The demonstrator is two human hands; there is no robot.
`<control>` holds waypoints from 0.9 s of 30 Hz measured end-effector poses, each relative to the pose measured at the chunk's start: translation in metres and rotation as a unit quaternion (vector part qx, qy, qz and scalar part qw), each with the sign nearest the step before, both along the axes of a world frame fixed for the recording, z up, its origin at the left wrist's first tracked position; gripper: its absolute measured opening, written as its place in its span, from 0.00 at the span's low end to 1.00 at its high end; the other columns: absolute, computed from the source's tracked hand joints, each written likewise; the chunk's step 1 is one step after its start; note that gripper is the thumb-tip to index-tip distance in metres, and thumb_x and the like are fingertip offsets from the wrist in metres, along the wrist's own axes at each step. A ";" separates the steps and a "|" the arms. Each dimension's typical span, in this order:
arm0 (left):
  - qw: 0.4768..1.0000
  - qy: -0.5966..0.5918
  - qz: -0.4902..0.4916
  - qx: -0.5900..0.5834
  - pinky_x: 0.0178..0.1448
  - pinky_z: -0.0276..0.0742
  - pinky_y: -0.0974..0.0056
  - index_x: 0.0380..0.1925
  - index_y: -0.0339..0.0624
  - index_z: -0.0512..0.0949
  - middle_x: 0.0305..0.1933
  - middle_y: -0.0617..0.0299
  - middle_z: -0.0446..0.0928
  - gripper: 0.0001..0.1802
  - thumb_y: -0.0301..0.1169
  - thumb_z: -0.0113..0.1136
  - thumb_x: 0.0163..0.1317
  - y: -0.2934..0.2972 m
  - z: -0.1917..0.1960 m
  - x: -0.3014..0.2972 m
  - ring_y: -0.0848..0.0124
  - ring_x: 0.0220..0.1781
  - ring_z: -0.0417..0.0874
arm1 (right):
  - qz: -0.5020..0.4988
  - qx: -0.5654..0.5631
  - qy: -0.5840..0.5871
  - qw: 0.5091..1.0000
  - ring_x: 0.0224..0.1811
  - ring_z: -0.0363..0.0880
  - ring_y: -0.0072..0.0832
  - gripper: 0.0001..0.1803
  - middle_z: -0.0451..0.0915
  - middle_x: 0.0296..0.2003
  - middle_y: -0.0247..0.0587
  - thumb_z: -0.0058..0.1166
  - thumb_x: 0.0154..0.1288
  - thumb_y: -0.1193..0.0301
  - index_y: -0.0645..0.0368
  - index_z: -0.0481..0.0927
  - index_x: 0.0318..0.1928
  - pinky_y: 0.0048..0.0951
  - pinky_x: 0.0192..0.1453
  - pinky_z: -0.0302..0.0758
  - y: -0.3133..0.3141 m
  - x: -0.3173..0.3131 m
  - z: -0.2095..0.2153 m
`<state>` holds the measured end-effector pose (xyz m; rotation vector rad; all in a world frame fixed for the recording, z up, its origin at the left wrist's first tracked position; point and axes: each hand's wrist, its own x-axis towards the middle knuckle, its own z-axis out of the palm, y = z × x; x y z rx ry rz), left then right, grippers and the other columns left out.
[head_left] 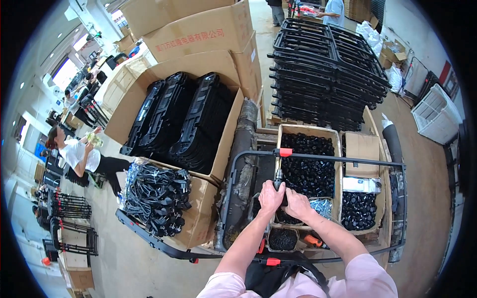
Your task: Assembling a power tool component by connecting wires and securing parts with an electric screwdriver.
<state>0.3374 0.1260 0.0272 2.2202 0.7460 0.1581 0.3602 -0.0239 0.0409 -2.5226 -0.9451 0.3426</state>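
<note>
A black power screwdriver points away from me, its tip at the red clip on the far bar of a black tubular frame. My left hand is closed around the tool's body. My right hand is closed on its dark rear part, just right of the left. The fingers partly hide the tool. The frame lies across boxes of parts, and its near bar, with another red clip, runs close to my body. Whether a screw sits at the tip is too small to tell.
Below the frame stand a carton of black caps, a bag of silvery screws and an orange-handled tool. Left are bundled cables and a carton of black mouldings. Stacked black frames stand beyond; a person walks at left.
</note>
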 end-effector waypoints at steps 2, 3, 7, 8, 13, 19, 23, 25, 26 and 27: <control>1.000 0.016 -0.017 0.015 0.59 0.80 0.40 0.46 0.33 0.79 0.52 0.38 0.83 0.32 0.56 0.67 0.67 -0.005 0.004 0.002 0.38 0.56 0.84 | -0.022 -0.014 0.039 0.999 0.51 0.86 0.61 0.37 0.84 0.50 0.62 0.76 0.54 0.64 0.64 0.69 0.59 0.55 0.54 0.84 -0.005 0.002 0.002; 1.000 0.016 -0.020 0.015 0.59 0.80 0.40 0.46 0.33 0.79 0.52 0.38 0.83 0.32 0.56 0.67 0.67 -0.007 0.005 0.004 0.38 0.56 0.84 | -0.025 -0.014 0.038 0.999 0.51 0.86 0.61 0.37 0.84 0.50 0.62 0.76 0.54 0.64 0.64 0.69 0.59 0.55 0.54 0.84 -0.007 0.004 0.003; 0.999 0.019 -0.030 0.020 0.59 0.79 0.39 0.46 0.32 0.78 0.52 0.37 0.82 0.31 0.55 0.66 0.68 -0.011 0.006 0.008 0.38 0.55 0.84 | -0.023 0.004 0.038 0.999 0.51 0.86 0.60 0.39 0.85 0.50 0.62 0.75 0.54 0.63 0.64 0.69 0.61 0.55 0.55 0.84 -0.012 0.010 0.004; 0.999 0.016 -0.028 0.018 0.59 0.79 0.39 0.45 0.32 0.78 0.51 0.37 0.82 0.31 0.54 0.66 0.68 -0.010 0.005 0.010 0.38 0.55 0.84 | -0.018 0.004 0.035 0.999 0.51 0.86 0.60 0.39 0.85 0.51 0.62 0.75 0.54 0.63 0.64 0.69 0.62 0.55 0.56 0.84 -0.011 0.012 0.004; 0.999 0.015 -0.034 0.022 0.58 0.79 0.38 0.46 0.33 0.77 0.51 0.38 0.81 0.30 0.53 0.67 0.68 -0.015 0.003 0.014 0.38 0.55 0.84 | -0.029 0.000 0.047 0.998 0.51 0.86 0.60 0.40 0.86 0.51 0.63 0.75 0.54 0.62 0.64 0.69 0.63 0.54 0.56 0.84 -0.016 0.014 0.004; 0.999 0.017 -0.035 0.019 0.58 0.80 0.39 0.47 0.33 0.77 0.51 0.37 0.81 0.30 0.53 0.68 0.68 -0.012 -0.005 0.020 0.38 0.55 0.84 | -0.028 -0.006 0.043 0.999 0.51 0.87 0.60 0.46 0.86 0.52 0.66 0.76 0.54 0.62 0.66 0.66 0.68 0.54 0.57 0.84 -0.016 0.019 0.008; 0.999 0.028 -0.032 0.012 0.60 0.80 0.40 0.47 0.33 0.77 0.52 0.37 0.82 0.30 0.53 0.68 0.68 -0.014 -0.003 0.024 0.38 0.56 0.84 | -0.021 -0.009 0.027 0.999 0.52 0.87 0.59 0.48 0.86 0.52 0.65 0.76 0.54 0.62 0.66 0.65 0.70 0.53 0.57 0.84 -0.019 0.021 0.006; 0.999 0.027 -0.030 0.012 0.60 0.80 0.40 0.48 0.32 0.77 0.52 0.37 0.82 0.30 0.53 0.68 0.67 -0.014 -0.002 0.025 0.38 0.56 0.84 | -0.022 -0.011 0.023 0.999 0.51 0.88 0.59 0.49 0.86 0.51 0.65 0.76 0.54 0.62 0.67 0.65 0.71 0.53 0.57 0.84 -0.019 0.022 0.004; 0.999 0.028 -0.030 0.013 0.60 0.80 0.40 0.48 0.32 0.77 0.52 0.36 0.82 0.30 0.53 0.68 0.67 -0.014 -0.002 0.026 0.38 0.56 0.84 | -0.024 -0.012 0.021 0.999 0.51 0.88 0.59 0.49 0.86 0.50 0.65 0.76 0.54 0.62 0.67 0.64 0.72 0.52 0.57 0.84 -0.019 0.022 0.004; 0.999 0.029 -0.031 0.014 0.60 0.80 0.40 0.49 0.32 0.76 0.52 0.36 0.82 0.31 0.52 0.69 0.67 -0.014 -0.002 0.026 0.37 0.56 0.85 | -0.024 -0.014 0.020 0.999 0.51 0.88 0.59 0.49 0.86 0.50 0.65 0.76 0.54 0.62 0.67 0.64 0.72 0.52 0.57 0.84 -0.019 0.023 0.005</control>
